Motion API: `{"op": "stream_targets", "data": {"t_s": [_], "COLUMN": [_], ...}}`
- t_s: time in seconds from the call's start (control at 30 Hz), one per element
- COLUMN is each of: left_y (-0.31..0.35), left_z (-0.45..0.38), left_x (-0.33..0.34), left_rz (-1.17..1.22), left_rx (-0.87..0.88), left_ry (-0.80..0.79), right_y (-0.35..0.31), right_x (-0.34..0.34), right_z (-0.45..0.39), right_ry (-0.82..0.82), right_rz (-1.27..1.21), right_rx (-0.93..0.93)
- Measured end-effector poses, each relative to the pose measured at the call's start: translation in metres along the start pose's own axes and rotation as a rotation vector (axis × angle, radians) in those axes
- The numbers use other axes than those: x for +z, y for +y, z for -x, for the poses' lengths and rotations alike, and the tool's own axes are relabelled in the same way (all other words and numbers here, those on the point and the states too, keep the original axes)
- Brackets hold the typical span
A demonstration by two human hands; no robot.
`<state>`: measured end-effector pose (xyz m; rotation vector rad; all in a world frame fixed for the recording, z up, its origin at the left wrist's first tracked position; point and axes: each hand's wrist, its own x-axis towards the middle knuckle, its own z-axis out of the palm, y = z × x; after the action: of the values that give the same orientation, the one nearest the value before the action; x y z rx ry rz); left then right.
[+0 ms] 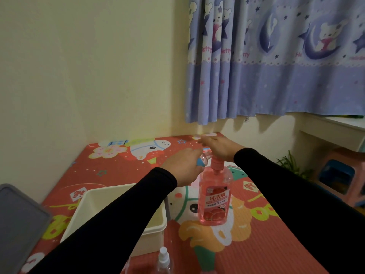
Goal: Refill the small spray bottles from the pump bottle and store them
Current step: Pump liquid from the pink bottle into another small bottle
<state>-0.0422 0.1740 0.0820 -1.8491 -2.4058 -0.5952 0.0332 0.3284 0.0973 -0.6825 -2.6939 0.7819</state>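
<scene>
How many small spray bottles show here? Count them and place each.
2. One small bottle is held in the left hand at the pump bottle's spout; one spray bottle stands at the bottom edge. Others may be hidden.

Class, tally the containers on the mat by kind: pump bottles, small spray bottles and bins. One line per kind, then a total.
Pink pump bottle: 1
Small spray bottles: 2, one in the left hand by the pump spout, one standing at the bottom edge
Cream bin: 1
Total: 4
</scene>
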Motion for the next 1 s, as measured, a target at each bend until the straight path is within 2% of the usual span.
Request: {"op": "stream_targets", "data": {"t_s": [0.13, 0.27, 0.5, 0.63, 0.77, 0.93, 1.0], "left_y": [0.000, -0.001, 0.000, 0.000, -0.001, -0.001, 0.000], "left_z": [-0.002, 0.000, -0.001, -0.003, 0.000, -0.001, -0.002], "left_x": [-0.005, 0.003, -0.001, -0.006, 0.004, 0.003, -0.003], "left_rz": [-0.005, 0.004, -0.006, -0.009, 0.005, -0.019, -0.020], "left_rx": [0.004, 0.013, -0.003, 0.016, 0.022, 0.009, 0.002], "left_ry": [0.053, 0.033, -0.002, 0.035, 0.029, -0.011, -0.023], "right_y": [-0.002, 0.003, 0.001, 0.001, 0.008, 0.006, 0.004], "right_x": [-0.007, 0.003, 0.001, -0.008, 0.005, 0.006, 0.000], "right_z": [-0.004, -0.003, -0.005, -0.007, -0.006, -0.005, -0.004], "right_ry": [0.045, 0.012, -0.035, 0.036, 0.002, -0.027, -0.030], "right_rz": [-0.016, -0.118, 0.020, -0.021, -0.138, -0.052, -0.091], "right_rx": [0.050, 0.034, 0.003, 0.055, 0.021, 0.020, 0.043]}}
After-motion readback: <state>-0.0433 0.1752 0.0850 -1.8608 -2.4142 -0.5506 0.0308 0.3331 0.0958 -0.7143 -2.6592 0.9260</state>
